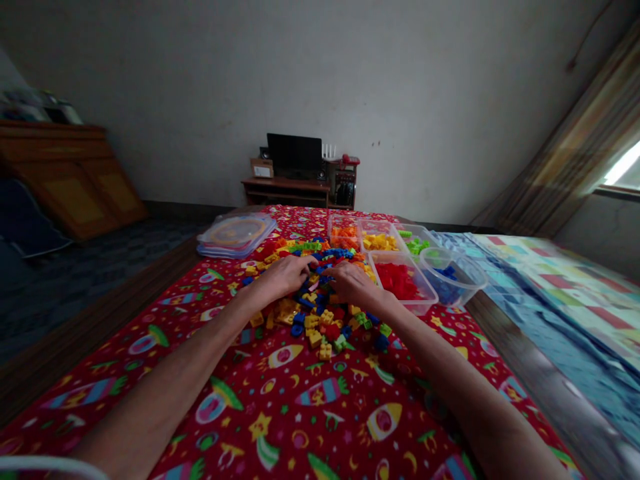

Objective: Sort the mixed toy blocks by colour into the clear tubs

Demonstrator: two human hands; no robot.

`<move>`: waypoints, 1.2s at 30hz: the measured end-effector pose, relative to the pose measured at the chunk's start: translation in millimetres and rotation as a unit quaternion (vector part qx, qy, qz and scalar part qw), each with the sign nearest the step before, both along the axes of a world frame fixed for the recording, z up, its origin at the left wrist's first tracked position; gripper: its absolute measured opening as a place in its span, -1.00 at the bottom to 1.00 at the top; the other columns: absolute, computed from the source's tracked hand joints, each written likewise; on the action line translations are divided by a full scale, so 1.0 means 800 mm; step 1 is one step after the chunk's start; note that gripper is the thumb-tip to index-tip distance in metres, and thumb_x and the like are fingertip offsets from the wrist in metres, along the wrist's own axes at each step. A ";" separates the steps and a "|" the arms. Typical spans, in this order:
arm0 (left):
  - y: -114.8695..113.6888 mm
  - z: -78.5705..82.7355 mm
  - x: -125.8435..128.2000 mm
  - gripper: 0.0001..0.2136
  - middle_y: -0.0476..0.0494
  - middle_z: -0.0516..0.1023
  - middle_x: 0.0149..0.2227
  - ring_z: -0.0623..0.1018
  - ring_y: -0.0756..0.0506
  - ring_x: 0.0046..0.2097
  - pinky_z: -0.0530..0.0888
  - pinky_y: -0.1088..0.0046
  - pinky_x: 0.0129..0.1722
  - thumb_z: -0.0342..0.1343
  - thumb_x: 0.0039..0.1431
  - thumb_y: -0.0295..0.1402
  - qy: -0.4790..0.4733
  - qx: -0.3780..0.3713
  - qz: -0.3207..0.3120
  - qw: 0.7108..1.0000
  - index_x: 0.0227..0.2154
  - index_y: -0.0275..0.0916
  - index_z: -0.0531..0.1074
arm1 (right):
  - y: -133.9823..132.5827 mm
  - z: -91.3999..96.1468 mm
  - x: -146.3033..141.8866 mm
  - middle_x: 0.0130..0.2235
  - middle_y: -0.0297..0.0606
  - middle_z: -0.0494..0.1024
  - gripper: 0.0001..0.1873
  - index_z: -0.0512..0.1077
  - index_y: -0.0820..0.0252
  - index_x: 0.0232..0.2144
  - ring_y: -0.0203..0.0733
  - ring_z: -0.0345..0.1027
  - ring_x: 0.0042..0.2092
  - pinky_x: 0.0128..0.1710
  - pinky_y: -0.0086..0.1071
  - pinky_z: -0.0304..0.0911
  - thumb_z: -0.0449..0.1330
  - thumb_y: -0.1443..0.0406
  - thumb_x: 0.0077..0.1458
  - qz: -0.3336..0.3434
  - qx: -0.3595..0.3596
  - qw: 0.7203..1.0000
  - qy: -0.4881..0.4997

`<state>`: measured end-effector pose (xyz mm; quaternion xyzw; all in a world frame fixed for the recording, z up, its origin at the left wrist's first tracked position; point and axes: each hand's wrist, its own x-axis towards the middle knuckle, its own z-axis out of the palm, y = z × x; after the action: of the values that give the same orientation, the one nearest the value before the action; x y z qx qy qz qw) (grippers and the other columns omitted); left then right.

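A heap of multicoloured plastic building bricks [315, 307] lies on a red rocket-print cloth [300, 400]. My left hand [285, 277] and my right hand [353, 283] rest side by side on the far part of the heap, fingertips nearly meeting. Their fingers hide whatever lies beneath them. Just past my right hand stands a clear tray of red bricks [399, 280], with a clear bowl of blue bricks [450, 280] beside it. Further back are clear trays of orange bricks [344, 235], yellow bricks [379, 239] and green bricks [416, 245].
A round clear lid [236, 235] lies on the cloth at the far left. The cloth-covered surface has a dark wooden edge [100, 327] on the left. Patterned bedding [565, 293] lies to the right. A wooden cabinet and a desk with a monitor stand beyond.
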<state>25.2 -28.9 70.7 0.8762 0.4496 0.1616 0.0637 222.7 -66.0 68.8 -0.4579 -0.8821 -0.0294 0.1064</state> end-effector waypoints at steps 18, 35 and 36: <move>-0.004 0.006 0.021 -0.54 -0.07 0.53 -0.40 0.56 -0.10 -0.33 0.50 0.33 -0.26 0.13 -0.01 -0.12 -0.356 -0.211 -0.024 0.910 -0.09 -0.30 0.35 | -0.016 0.027 0.003 -0.34 -0.18 0.56 -0.68 0.40 0.27 -0.02 -0.26 0.34 -0.37 -0.37 -0.44 0.06 0.08 0.27 0.21 0.021 0.033 0.989 0.142; -0.046 0.030 0.020 -0.83 -0.21 0.55 -0.19 0.45 -0.24 -0.06 0.38 0.35 -0.15 0.18 -0.06 -0.47 0.270 -0.041 0.013 0.962 -0.36 -0.22 0.59 | -0.009 0.082 0.235 -0.09 0.19 0.54 -0.61 0.51 0.40 -0.05 0.13 0.43 -0.09 -0.22 -0.19 0.22 0.14 0.34 0.07 -0.436 0.032 0.899 0.027; -0.045 0.028 0.021 -0.84 -0.22 0.55 -0.19 0.45 -0.24 -0.06 0.38 0.36 -0.15 0.18 -0.06 -0.46 0.273 -0.038 0.017 0.961 -0.37 -0.22 0.59 | -0.006 0.079 0.236 -0.05 0.20 0.52 -0.58 0.50 0.42 -0.03 0.14 0.41 -0.05 -0.20 -0.20 0.23 0.15 0.33 0.07 -0.435 0.024 0.900 0.021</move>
<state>42.0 -65.2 93.0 0.8762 0.4703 -0.1003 -0.0309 411.9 -71.1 132.3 -0.7941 -0.5913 -0.0842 0.1128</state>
